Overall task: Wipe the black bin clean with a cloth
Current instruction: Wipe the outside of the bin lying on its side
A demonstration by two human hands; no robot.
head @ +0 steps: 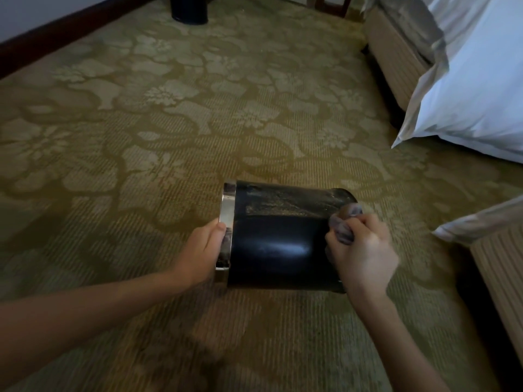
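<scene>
Black bin sideways between left-hand fingers and cloth.

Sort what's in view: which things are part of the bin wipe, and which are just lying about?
Part of the job:
black bin, lying on its side
cloth, pressed to the bin's side
left hand, gripping the bin's metal rim
right hand, holding the cloth

Just there:
second dark bin by the wall
white bedding
patterned carpet

Hotel bedroom: bed, patterned carpet.
</scene>
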